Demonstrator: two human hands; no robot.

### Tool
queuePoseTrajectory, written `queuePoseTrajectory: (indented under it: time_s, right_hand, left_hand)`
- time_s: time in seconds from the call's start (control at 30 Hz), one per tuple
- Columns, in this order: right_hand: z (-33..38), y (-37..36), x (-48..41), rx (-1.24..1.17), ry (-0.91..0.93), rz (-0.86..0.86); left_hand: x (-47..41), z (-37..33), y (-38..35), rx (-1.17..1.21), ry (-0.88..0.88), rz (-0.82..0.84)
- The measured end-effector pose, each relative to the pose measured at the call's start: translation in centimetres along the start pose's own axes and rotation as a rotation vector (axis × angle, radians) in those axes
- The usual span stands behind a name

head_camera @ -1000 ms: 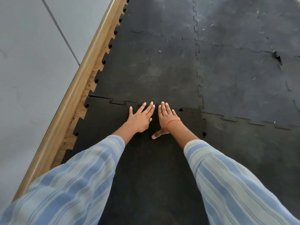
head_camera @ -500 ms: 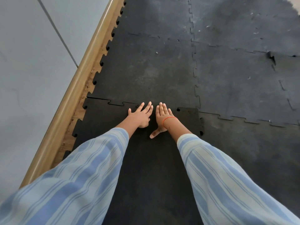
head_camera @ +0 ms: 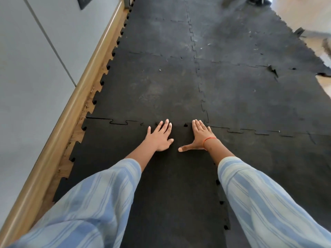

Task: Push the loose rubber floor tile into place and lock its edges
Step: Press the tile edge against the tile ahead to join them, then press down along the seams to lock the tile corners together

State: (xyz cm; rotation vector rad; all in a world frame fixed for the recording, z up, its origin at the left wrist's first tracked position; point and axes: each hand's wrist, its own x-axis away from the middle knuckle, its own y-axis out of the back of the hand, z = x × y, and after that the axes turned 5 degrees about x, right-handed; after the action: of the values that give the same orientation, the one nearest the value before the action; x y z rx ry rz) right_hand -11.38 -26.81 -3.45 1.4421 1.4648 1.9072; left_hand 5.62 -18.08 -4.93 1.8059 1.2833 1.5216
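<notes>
Lying flat under both hands' grip (head_camera: 159,136) (head_camera: 200,136), loose tile's (head_camera: 172,176) far edge

Two hands: left hand (head_camera: 160,138), right hand (head_camera: 198,136), both flat with fingers spread. Two striped sleeves: left sleeve (head_camera: 93,203), right sleeve (head_camera: 265,203). One red thread (head_camera: 209,139), on the right wrist. One loose rubber tile (head_camera: 170,185) under both palms. Four tiles counted in the column along the wall, loose one included; right column too faint far off for a sure count. One wooden skirting board (head_camera: 59,133). One dark wall plate (head_camera: 85,1). Three small dark gaps (head_camera: 221,202) along the loose tile's right edge.
</notes>
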Motion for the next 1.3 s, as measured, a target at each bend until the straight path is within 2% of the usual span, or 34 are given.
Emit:
queuePoseTrajectory:
  time_s: [0.17, 0.3, 0.43, 0.77, 0.83, 0.9, 0.97, 1.03, 1.13, 1.3]
  right_hand:
    - [0.5, 0.4, 0.0, 0.111, 0.01, -0.059]
    - [0.7, 0.4, 0.2, 0.143, 0.007, -0.026]
    - [0.7, -1.1, -0.3, 0.09, 0.004, 0.062]
    - [0.3, -1.3, -0.3, 0.005, 0.025, 0.096]
    - [0.2, -2.0, 0.5, -0.036, 0.003, 0.044]
    - [0.3, -4.2, 2.4, -0.063, -0.062, -0.102]
    - [0.2, -6.8, 4.6, -0.095, -0.155, -0.264]
    - [-0.2, -8.1, 5.6, -0.129, -0.205, -0.331]
    - [-1.0, -8.8, 5.6, -0.137, -0.178, -0.362]
    - [-1.2, -10.3, 5.1, -0.239, -0.189, -0.589]
  left_hand:
    - [-0.3, 0.2, 0.3, -0.075, 0.008, -0.046]
    - [-0.4, -1.0, 0.4, -0.142, 0.049, 0.0]
    - [-1.0, -0.6, -0.7, -0.068, 0.052, 0.034]
    - [-1.1, -0.7, -1.2, -0.111, 0.061, 0.026]
    - [-1.1, -0.9, -1.0, -0.119, 0.073, 0.025]
    - [-1.2, -1.3, -0.9, -0.124, 0.062, 0.027]
    - [-1.2, -2.7, -1.2, -0.132, -0.016, 0.034]
    - [-1.2, -4.7, -1.9, -0.114, -0.1, 0.053]
    - [-1.6, -7.2, -2.5, -0.08, -0.154, 0.074]
    - [-3.1, -7.3, -2.2, -0.079, -0.154, 0.083]
